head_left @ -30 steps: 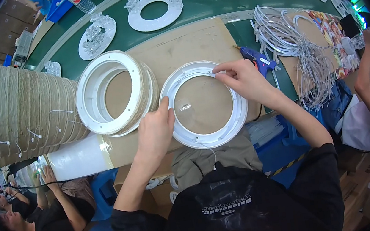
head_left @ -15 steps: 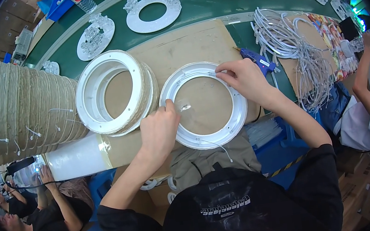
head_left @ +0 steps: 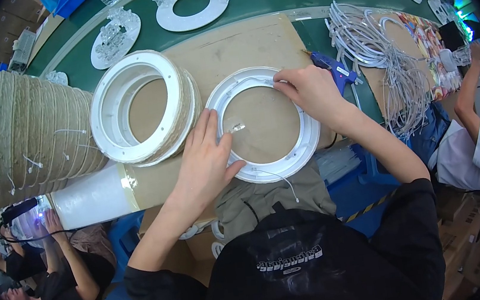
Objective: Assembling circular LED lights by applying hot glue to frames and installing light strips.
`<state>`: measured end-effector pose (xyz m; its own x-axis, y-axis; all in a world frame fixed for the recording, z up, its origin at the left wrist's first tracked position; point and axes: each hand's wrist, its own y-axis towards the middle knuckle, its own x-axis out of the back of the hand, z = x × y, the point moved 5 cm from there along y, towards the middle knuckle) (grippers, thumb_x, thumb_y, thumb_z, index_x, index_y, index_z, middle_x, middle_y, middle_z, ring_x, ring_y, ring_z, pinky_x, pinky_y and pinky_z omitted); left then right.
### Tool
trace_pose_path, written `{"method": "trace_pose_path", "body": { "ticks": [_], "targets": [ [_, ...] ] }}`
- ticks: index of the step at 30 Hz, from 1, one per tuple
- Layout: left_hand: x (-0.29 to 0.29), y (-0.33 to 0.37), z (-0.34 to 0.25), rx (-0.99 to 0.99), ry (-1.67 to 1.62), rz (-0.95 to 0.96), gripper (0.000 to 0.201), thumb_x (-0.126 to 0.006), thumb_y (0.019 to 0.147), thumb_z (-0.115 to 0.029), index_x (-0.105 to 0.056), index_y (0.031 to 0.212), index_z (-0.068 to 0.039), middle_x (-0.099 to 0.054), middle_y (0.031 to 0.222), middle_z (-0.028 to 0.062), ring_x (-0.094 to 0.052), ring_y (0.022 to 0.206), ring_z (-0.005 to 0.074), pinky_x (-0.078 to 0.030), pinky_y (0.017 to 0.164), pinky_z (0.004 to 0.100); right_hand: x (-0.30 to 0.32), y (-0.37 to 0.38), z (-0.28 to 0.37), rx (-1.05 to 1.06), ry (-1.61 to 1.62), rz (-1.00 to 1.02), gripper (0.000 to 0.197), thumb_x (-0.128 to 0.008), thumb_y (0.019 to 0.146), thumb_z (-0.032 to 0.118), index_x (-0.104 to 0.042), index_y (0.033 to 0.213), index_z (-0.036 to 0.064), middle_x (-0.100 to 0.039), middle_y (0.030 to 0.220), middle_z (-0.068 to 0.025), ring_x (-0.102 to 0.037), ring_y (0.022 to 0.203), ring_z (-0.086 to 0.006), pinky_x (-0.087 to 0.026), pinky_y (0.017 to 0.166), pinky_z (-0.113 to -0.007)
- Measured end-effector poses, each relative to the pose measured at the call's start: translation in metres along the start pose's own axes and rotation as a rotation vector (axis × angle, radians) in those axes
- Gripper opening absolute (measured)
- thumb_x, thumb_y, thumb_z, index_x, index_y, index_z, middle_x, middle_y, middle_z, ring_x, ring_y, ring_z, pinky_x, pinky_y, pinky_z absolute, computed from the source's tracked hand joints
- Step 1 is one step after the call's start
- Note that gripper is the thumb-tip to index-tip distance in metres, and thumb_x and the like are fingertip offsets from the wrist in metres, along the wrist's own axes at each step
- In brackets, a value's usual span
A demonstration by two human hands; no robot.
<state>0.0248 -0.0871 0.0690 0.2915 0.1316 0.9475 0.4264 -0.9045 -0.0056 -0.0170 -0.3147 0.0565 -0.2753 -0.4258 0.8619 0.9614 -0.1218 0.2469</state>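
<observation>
A white ring-shaped frame [head_left: 310, 132] lies flat on the cardboard before me, with a thin white lead [head_left: 288, 187] ending in a small connector hanging over its near edge. My left hand [head_left: 203, 154] rests on the ring's left side, fingers stretched and thumb apart. At the ring's upper right, my right hand [head_left: 313, 90] has thumb and forefinger pinched together over the channel. A thin pale strand [head_left: 252, 80] runs along the channel toward those fingertips; whether they grip it is hidden. Left of the ring stand several similar white rings [head_left: 103, 122] stacked on their side.
A long row of rope-textured rings [head_left: 27, 128] fills the far left. A blue glue gun [head_left: 332, 69] lies right of my hand, beside a heap of white cables [head_left: 382, 66]. Clear plastic parts on white plates [head_left: 194, 18] stand across the green table. People work at both sides.
My left hand has gone from curled fingers on the ring's edge to stretched out over its left side. The right hand keeps its pinch at the upper right. The whole view has shifted slightly.
</observation>
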Motion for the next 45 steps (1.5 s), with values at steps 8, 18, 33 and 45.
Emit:
{"method": "trace_pose_path", "body": {
  "ticks": [8, 18, 33, 45],
  "targets": [
    [-0.003, 0.007, -0.004, 0.050, 0.083, 0.057, 0.061, -0.083, 0.068, -0.023, -0.052, 0.116, -0.001, -0.036, 0.144, 0.0322, -0.029, 0.139, 0.0449, -0.033, 0.109, 0.0505, -0.013, -0.008, 0.002, 0.159, -0.377, 0.044, 0.007, -0.065, 0.085, 0.015, -0.066, 0.089, 0.0084, -0.064, 0.085, -0.0062, -0.066, 0.065, -0.0258, -0.051, 0.056, -0.036],
    [-0.004, 0.009, -0.003, 0.024, 0.099, 0.063, 0.085, -0.084, 0.066, -0.026, -0.044, 0.138, -0.005, -0.036, 0.148, 0.0234, -0.029, 0.140, 0.0433, -0.034, 0.109, 0.0492, 0.001, -0.017, 0.007, 0.219, -0.264, 0.145, 0.019, -0.067, 0.084, 0.014, -0.064, 0.101, 0.0057, -0.065, 0.104, -0.0064, -0.068, 0.078, -0.0256, -0.054, 0.066, -0.035],
    [-0.005, 0.023, -0.010, 0.026, 0.191, 0.110, 0.095, -0.089, 0.058, -0.031, -0.045, 0.139, -0.006, -0.039, 0.144, 0.0277, -0.031, 0.138, 0.0455, -0.031, 0.112, 0.0501, 0.025, -0.044, 0.029, 0.160, -0.195, 0.404, 0.070, -0.083, 0.068, 0.025, -0.051, 0.127, 0.0030, -0.046, 0.144, -0.0156, -0.068, 0.089, -0.0330, -0.055, 0.074, -0.039],
    [-0.011, 0.027, -0.015, -0.003, 0.177, 0.163, 0.090, -0.088, 0.059, -0.027, -0.046, 0.135, -0.004, -0.037, 0.140, 0.0356, -0.032, 0.137, 0.0461, -0.030, 0.113, 0.0498, 0.023, -0.041, 0.040, 0.361, -0.153, 0.592, 0.026, -0.073, 0.072, 0.007, -0.069, 0.097, 0.0092, -0.051, 0.137, -0.0124, -0.068, 0.079, -0.0287, -0.056, 0.068, -0.037]
  ]
}}
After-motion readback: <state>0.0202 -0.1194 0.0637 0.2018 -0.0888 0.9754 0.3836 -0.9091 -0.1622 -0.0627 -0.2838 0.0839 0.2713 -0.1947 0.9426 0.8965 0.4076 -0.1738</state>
